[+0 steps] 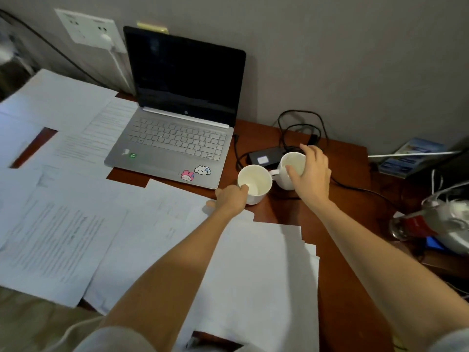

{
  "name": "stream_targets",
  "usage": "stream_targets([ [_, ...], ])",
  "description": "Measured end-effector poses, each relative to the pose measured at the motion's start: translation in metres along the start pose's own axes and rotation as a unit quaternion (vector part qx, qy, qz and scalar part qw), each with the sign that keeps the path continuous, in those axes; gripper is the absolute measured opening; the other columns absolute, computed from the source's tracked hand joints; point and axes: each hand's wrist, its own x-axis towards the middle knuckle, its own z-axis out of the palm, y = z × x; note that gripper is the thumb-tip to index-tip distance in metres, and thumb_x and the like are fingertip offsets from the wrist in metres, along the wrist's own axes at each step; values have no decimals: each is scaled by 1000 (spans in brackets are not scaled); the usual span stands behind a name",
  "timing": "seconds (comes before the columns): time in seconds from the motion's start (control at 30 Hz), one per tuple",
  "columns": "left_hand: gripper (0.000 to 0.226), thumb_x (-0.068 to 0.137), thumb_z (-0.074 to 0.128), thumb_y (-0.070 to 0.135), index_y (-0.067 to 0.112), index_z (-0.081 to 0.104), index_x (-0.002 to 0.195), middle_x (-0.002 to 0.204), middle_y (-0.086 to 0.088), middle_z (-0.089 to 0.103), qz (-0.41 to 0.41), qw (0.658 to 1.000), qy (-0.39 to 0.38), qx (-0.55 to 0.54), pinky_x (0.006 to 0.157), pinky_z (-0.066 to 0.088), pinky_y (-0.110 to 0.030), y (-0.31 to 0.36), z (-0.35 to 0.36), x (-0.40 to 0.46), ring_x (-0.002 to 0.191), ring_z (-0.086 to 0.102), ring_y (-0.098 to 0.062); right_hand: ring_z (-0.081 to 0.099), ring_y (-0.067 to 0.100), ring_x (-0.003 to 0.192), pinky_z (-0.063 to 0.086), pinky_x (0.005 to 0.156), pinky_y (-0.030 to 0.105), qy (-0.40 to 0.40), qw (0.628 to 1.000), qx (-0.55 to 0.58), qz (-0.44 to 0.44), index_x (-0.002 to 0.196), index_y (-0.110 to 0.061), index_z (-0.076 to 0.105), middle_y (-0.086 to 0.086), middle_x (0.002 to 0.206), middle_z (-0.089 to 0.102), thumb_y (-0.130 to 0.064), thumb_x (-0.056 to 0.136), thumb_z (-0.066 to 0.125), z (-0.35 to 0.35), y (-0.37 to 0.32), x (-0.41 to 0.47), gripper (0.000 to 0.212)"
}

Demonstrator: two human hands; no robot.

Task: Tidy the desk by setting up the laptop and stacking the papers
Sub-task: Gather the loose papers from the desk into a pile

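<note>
Gripping: left hand [232, 198] fingers curl over the near mug [254, 184] rim; right hand [311, 171] fingers clamp the far mug [291, 170].
Papers [114, 224]: spread loose on the desk [337, 288], nearer than and left of both sets of fingers.
Laptop [175, 133]: open, screen dark, beyond and left of the left fingers.
Charger brick [265, 156]: just beyond the mugs.

Two white mugs [254, 183] [291, 170] stand side by side right of centre on the tabletop [337, 288]. A black adapter [266, 156] with coiled cable [302, 128] lies behind them. A wall socket [88, 29] holds a white plug [106, 39].
</note>
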Motion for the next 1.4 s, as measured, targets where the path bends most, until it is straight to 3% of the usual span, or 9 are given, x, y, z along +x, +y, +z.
stream_targets([
  [0.13, 65, 98, 23, 51, 5, 60, 123, 128, -15, 56, 33, 996, -59, -59, 84, 20, -40, 4, 2, -2, 128, 30, -30, 58, 29, 100, 45, 79, 39, 83, 990, 65, -94, 107, -6, 62, 12, 106, 65, -14, 86, 62, 4, -11, -26, 23],
  [0.23, 63, 98, 21, 52, 12, 60, 126, 133, -14, 54, 50, 994, -73, -65, 84, 22, -40, 0, 0, -4, 127, 31, -32, 61, 25, 71, 49, 61, 34, 27, 977, 101, -187, 84, -4, 65, 10, 79, 65, -9, 84, 66, 12, -17, -60, 6],
  [0.3, 58, 98, 25, 50, 13, 64, 118, 126, -15, 57, 73, 995, -31, -67, 81, 20, -37, -12, -4, -8, 115, 39, -30, 61, 25, 76, 50, 62, 37, -115, 968, 62, -212, 81, -6, 65, 7, 81, 65, -20, 85, 66, 24, -15, -81, 14],
  [0.4, 45, 96, 38, 47, 14, 67, 105, 116, -11, 62, 63, 994, 71, -60, 77, 27, -36, -44, -14, -13, 103, 49, -27, 49, 21, 110, 43, 84, 35, -325, 926, -56, -182, 114, -15, 61, -2, 115, 56, -52, 81, 64, 44, -13, -100, 49],
  [0.6, 61, 74, 69, 47, 37, 44, 129, 140, 2, 37, 52, 982, 21, 181, 91, 43, -47, -116, -27, -22, 127, 38, -24, 40, 25, 116, 43, 93, 39, -363, 909, -146, -141, 136, -20, 40, 1, 127, 44, -68, 54, 76, 57, -29, -111, 102],
  [0.83, 83, 65, 77, 48, 41, 32, 135, 144, 4, 33, 98, 970, 49, 215, 94, 44, -49, -126, -13, -29, 131, 35, -23, 57, 29, 113, 39, 97, 45, -393, 895, -207, -45, 136, -23, 33, 2, 121, 59, -55, 54, 83, 58, -43, -120, 101],
  [1.07, 70, 73, 52, 72, 29, 47, 128, 133, 1, 53, 29, 985, 89, -148, 97, 45, -43, -154, -34, -13, 120, 53, -23, 56, 31, 114, 40, 92, 42, -398, 875, -249, -122, 119, -21, 58, 7, 121, 62, -36, 88, 59, 17, -72, -96, 35],
  [1.27, 58, 71, 43, 74, 27, 64, 96, 115, 1, 64, -52, 899, 27, -434, 97, 41, -37, -159, -59, -13, 110, 56, -21, 56, 34, 112, 40, 78, 35, -288, 895, -268, -211, 113, -21, 61, 11, 118, 61, -29, 93, 53, -53, -138, -62, 23],
  [1.4, 50, 92, 40, 58, 17, 62, 109, 117, -6, 65, -69, 825, -11, -561, 95, 40, -39, -173, -72, -18, 110, 57, -23, 61, 37, 97, 41, 70, 36, -201, 942, -166, -212, 83, -20, 54, 15, 98, 66, -29, 91, 59, -107, -170, -35, 13],
])
